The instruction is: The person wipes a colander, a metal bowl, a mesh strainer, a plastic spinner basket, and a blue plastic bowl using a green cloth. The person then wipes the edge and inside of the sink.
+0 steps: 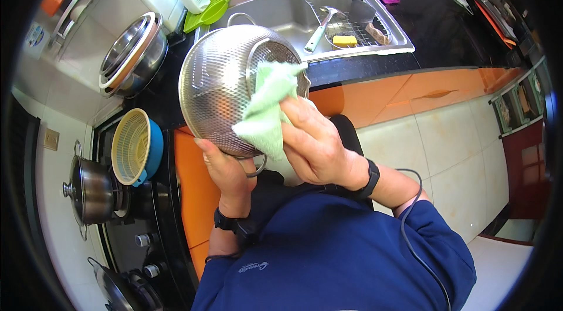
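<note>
A perforated stainless-steel colander is held up in front of me, its outer side and base ring turned towards me. My left hand grips it at the near rim, beside a wire loop handle; some of those fingers are hidden behind it. In my right hand is a bunched light green cloth, pressed against the colander's outside near the base. A second loop handle sticks out at the far rim.
Behind the colander is a steel sink with a ladle and a yellow sponge on its wire rack. To the left stand nested bowls, a yellow strainer in a blue basin, and a lidded pot on the gas stove.
</note>
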A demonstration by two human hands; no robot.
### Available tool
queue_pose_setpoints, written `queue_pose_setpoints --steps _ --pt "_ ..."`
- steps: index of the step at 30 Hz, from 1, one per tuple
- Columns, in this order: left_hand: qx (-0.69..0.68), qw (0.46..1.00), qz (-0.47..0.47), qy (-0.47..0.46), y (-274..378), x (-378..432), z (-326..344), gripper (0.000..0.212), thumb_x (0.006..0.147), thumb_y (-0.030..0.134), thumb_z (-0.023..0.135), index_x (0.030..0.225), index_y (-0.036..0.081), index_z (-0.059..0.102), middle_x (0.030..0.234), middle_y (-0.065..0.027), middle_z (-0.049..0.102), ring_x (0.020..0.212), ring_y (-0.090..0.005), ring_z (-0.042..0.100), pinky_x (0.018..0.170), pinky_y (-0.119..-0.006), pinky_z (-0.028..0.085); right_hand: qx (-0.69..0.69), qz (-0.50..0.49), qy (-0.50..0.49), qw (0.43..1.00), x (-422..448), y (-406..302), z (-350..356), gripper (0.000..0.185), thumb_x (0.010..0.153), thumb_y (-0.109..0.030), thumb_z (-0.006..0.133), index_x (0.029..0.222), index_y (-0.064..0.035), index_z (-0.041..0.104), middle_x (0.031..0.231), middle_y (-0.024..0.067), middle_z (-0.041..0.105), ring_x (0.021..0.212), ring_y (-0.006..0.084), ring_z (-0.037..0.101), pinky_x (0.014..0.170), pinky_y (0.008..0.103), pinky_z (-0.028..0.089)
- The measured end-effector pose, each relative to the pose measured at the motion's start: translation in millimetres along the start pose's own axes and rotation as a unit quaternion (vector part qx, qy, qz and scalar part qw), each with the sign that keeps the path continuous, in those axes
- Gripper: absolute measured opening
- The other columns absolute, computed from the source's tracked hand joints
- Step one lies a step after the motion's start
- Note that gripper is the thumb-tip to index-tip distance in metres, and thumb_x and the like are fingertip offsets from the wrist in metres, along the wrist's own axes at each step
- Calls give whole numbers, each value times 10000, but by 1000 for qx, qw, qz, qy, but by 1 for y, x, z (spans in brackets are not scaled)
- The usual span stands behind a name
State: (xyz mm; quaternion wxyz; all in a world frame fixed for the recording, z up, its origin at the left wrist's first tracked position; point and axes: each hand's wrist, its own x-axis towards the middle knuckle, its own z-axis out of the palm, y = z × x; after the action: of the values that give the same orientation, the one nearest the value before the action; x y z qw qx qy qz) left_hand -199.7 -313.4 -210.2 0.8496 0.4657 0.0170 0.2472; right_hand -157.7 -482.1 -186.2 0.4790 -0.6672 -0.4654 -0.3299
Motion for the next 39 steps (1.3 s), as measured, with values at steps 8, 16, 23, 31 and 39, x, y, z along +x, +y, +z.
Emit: queue_pose_setpoints --steps 8,16,23,31,39 --pt "56 998 -5 -21 1 -17 -22 686 1063 564 333 1481 22 365 1411 -123 509 1254 -256 539 1059 -406 461 -113 -36 16 993 47 32 -22 350 796 5 631 1144 35 626 1274 282 609 1258 430 575 1065 479 475" --pt "-57 995 -67 43 10 -4 -20 679 1069 575 279 1529 80 335 1498 -126 450 1358 -282 462 1158 -451 370 -69 91 -16 993 -3 37 -14 234 855 13 610 1084 55 631 1259 308 617 1180 462 606 979 466 515" --pt "-166 978 -124 18 1 6 -21 658 1078 553 256 1549 95 307 1531 -115 413 1394 -280 425 1164 -437 363 -18 -4 -62 998 -13 7 -13 285 769 -32 643 1050 13 650 1202 224 655 1141 363 649 943 450 512" --pt "-156 978 -138 -9 3 0 -23 671 1071 569 259 1535 90 329 1532 -115 413 1390 -283 429 1166 -442 373 109 171 69 977 28 47 -71 329 992 -65 523 1289 43 617 1212 185 681 1097 281 673 943 334 512" --pt "-276 939 -204 -33 -8 5 -21 673 1064 569 295 1525 85 373 1546 -103 426 1391 -294 430 1186 -469 329 334 293 108 889 -27 68 -13 501 1093 -195 410 1520 60 349 1520 141 447 1389 201 420 1171 321 289"
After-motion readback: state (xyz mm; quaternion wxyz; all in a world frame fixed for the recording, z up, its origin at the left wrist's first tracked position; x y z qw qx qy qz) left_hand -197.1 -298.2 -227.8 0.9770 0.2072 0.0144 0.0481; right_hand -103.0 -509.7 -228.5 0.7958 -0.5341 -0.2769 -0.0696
